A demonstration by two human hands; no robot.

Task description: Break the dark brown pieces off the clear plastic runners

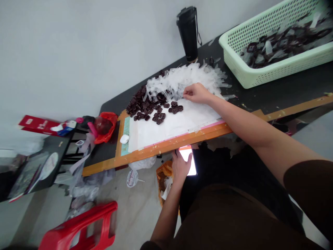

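Note:
My right hand (196, 93) is over the worktable, its fingers pinched together at the front edge of a heap of clear and white plastic strips (184, 78). What lies between those fingertips is too small to make out. Small dark brown, roundish pieces (145, 102) are piled left of the strips, with a few small clusters (176, 107) nearer on the white sheet (166, 126). Below the table edge, my left hand (180, 165) holds a phone (191, 163) with a bright screen, the thumb lying over it.
A pale green basket (234, 64) of dark rings and plastic stands at right. Behind the strips is a black tumbler (189, 38). A white case (124, 139) sits at the sheet's left. A red stool (80, 225) and an orange-lined bin (161, 173) are on the floor.

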